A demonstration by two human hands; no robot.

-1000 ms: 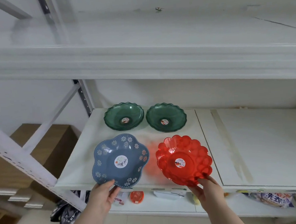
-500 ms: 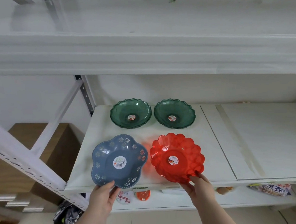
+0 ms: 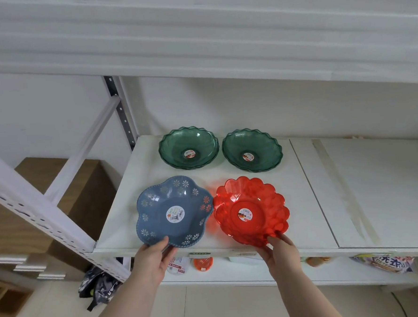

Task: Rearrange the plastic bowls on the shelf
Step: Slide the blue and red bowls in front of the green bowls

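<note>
A blue flower-patterned bowl (image 3: 172, 212) sits at the front left of the white shelf (image 3: 311, 201), its near rim pinched by my left hand (image 3: 153, 259). Beside it, touching its right edge, is a red translucent scalloped bowl (image 3: 251, 209), tilted up toward me; my right hand (image 3: 281, 250) grips its near rim. Two dark green wavy-rimmed bowls stand side by side at the back of the shelf, the left green bowl (image 3: 189, 147) and the right green bowl (image 3: 251, 149).
An upper shelf (image 3: 195, 36) hangs low overhead. A perforated white upright (image 3: 35, 213) slants down at the left, with a brown box (image 3: 82, 190) behind it. The lower shelf holds a small orange lid (image 3: 203, 264) and a printed packet (image 3: 383, 264). The shelf's right half is bare.
My right hand has brought the red bowl leftward until it meets the blue bowl. My left hand keeps its hold on the blue bowl, which has barely shifted.
</note>
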